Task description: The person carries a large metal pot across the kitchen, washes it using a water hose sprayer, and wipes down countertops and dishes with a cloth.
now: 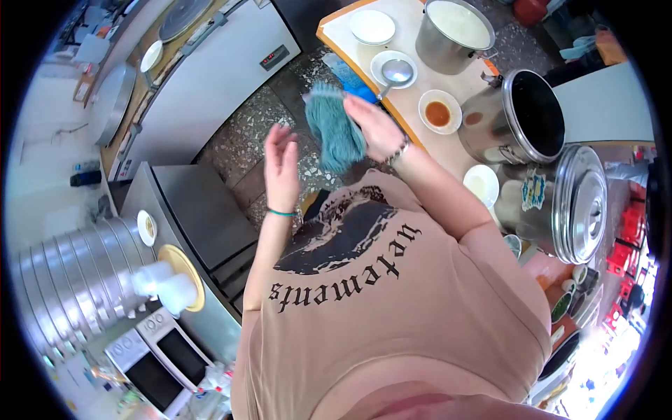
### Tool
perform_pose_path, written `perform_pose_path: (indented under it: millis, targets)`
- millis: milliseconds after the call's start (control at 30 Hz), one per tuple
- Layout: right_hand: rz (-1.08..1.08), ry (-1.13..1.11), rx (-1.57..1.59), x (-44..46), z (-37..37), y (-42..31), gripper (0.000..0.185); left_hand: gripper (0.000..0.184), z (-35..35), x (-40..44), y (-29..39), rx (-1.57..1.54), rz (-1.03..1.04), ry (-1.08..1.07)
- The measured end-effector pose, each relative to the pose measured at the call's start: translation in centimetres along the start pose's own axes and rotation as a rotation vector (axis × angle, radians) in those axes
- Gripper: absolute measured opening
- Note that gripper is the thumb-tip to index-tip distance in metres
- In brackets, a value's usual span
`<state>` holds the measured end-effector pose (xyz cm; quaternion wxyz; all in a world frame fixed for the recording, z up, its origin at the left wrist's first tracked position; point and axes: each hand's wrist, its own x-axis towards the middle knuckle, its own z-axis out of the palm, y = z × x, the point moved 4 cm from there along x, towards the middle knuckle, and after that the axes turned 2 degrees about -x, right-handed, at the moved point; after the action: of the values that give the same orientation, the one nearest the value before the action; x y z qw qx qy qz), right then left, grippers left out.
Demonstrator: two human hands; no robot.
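My right hand (pixel 376 128), with a beaded bracelet at the wrist, holds a fuzzy teal cloth (pixel 333 133) in front of my body. The cloth hangs bunched over the floor, and part of the fingers is hidden behind it. To its left, my left hand (pixel 281 168) is raised with a thin green band at the wrist. That hand holds nothing, and its slightly bent fingers are apart from the cloth. Just beyond my right hand, a metal ladle (pixel 397 71) rests in a white bowl (pixel 379 61) near the table's edge.
The wooden-edged table (pixel 437 78) carries a plate (pixel 372 26), a bowl of brown sauce (pixel 439 113), a pot of pale liquid (pixel 458 28) and a dark open pot (pixel 535 115). A lidded pot (pixel 586 203) stands at right. Steel counter (pixel 203 210) and white freezer (pixel 217 77) flank my left.
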<state>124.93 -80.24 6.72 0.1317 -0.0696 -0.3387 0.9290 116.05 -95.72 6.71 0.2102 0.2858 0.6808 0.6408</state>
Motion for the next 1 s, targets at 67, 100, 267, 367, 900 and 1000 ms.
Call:
perform_pose_path:
  millis: [67, 100, 267, 367, 900, 1000]
  targets:
    - [-0.04, 0.022, 0.089, 5.4, -0.5, -3.5, 0.034, 0.04, -2.0, 4.9, 0.2, 0.016, -0.033, 0.05]
    - [-0.091, 0.041, 0.096, 7.9, -1.1, -5.3, 0.034, 0.04, -3.2, 7.4, -1.1, -0.055, -0.054, 0.101]
    - [-0.28, 0.238, 0.1, 17.9, -6.8, -12.7, 0.038, 0.046, -6.7, 23.3, -9.1, -0.101, -0.315, 0.097]
    - [-0.468, 0.349, 0.051, 22.2, -11.5, -16.9, 0.038, 0.051, -3.8, 35.6, -12.8, 0.03, -0.336, -0.196]
    - [0.263, 0.998, -1.612, 34.2, -35.8, -32.0, 0.039, 0.073, 20.7, 58.4, -29.4, 0.411, -0.561, -0.795]
    - [0.336, 0.876, -1.76, 34.8, -39.7, -25.4, 0.042, 0.076, 23.0, 58.9, -33.4, 0.459, -0.743, -0.886]
